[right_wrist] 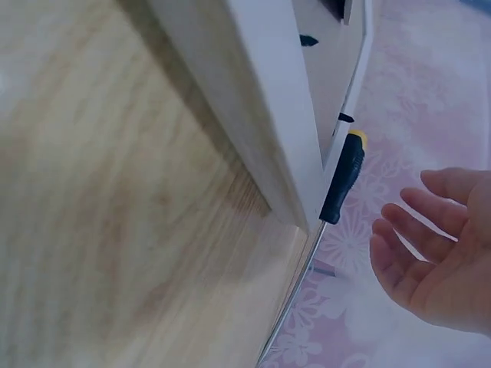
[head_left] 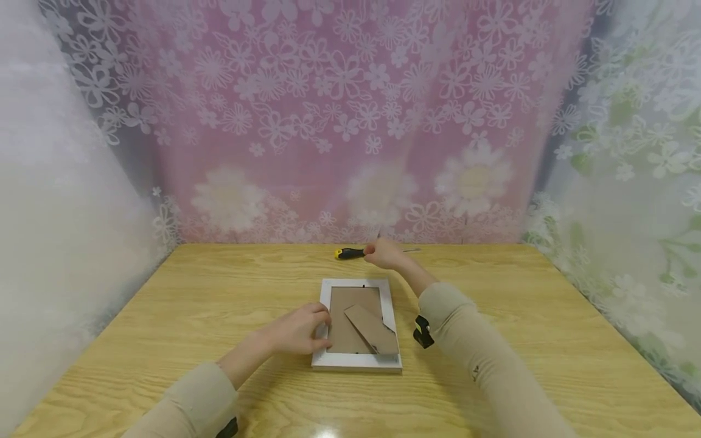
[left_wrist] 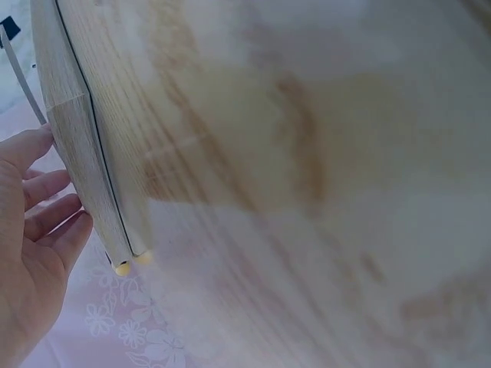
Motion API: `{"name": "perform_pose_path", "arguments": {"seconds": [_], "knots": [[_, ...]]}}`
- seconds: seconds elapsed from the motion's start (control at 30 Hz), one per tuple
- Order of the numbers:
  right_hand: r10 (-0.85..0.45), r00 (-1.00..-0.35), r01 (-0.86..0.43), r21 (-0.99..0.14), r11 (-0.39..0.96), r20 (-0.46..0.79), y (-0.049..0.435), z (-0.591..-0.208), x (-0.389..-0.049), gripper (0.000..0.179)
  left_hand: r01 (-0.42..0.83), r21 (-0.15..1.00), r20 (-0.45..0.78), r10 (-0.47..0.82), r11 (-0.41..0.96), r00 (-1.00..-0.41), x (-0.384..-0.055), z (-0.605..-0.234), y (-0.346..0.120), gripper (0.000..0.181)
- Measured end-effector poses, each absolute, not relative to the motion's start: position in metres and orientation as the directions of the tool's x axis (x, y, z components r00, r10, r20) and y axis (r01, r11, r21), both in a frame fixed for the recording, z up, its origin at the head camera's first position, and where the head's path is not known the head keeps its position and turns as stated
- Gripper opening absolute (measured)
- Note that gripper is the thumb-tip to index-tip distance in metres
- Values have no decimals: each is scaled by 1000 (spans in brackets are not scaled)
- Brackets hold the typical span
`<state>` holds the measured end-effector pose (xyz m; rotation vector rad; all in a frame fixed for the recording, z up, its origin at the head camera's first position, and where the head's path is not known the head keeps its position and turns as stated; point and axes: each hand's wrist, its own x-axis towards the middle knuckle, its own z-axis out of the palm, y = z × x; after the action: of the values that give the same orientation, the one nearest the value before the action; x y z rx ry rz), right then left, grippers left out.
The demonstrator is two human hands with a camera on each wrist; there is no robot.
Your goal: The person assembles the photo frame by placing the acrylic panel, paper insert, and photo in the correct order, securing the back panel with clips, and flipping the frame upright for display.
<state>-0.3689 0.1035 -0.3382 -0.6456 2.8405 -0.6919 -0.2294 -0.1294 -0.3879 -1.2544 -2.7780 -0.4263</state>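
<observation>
Backdrop's a pinkish-purple flowery cloth (head_left: 328,91) behind a yellowish wood-grain table (head_left: 230,292), with paler cloth hanging at both sides, the right one (head_left: 624,231) with flowers and green leaves on it. Landmark for all this is the white picture frame (head_left: 356,362), which is lying back side up on the table. Its brown backing (head_left: 361,296) faces the ceiling, and a brown stand flap (head_left: 375,331) sits slanted across it, toward the frame's near right corner. The person's left hand (head_left: 300,328) is at the frame's left edge, thumb and fingers relaxed and just resting on the border, so touching it rather than clutching it. Past the far end of the frame there's a screwdriver (head_left: 350,253), dark handle with a yellow butt pointing left, shaft running out to the right beyond the frame's right edge. The right hand (head_left: 385,253) is out past the frame too, right by that screwdriver. Head view kinda makes it look like a grab, but the right wrist view shows loosely bent fingers with a gap between them and the handle. Both arms are in beige sleeves (head_left: 493,353).
</observation>
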Motion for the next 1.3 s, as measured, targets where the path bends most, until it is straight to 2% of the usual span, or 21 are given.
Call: {"name": "perform_pose_path", "arguments": {"seconds": [0.17,0.4,0.83,1.0,1.3], "knots": [[-493,-867,-430,-386,816,-77,90,-340,-379,40,740,222,156,726,635,-670,-229,-388,-128,24],[-429,-885,-367,-296,882,-180,78,-339,-385,51,737,230,151,724,636,-673,-226,-389,-127,24],[-416,-851,-388,-150,909,-321,69,-355,-391,57,742,226,163,727,631,-667,-226,-390,-128,25],[-459,-835,-423,-178,888,-304,68,-356,-391,57,740,219,163,723,636,-671,-226,-389,-130,24],[-380,-868,-359,-124,925,-320,70,-352,-389,61,739,192,165,721,646,-673,-229,-389,-132,23]]}}
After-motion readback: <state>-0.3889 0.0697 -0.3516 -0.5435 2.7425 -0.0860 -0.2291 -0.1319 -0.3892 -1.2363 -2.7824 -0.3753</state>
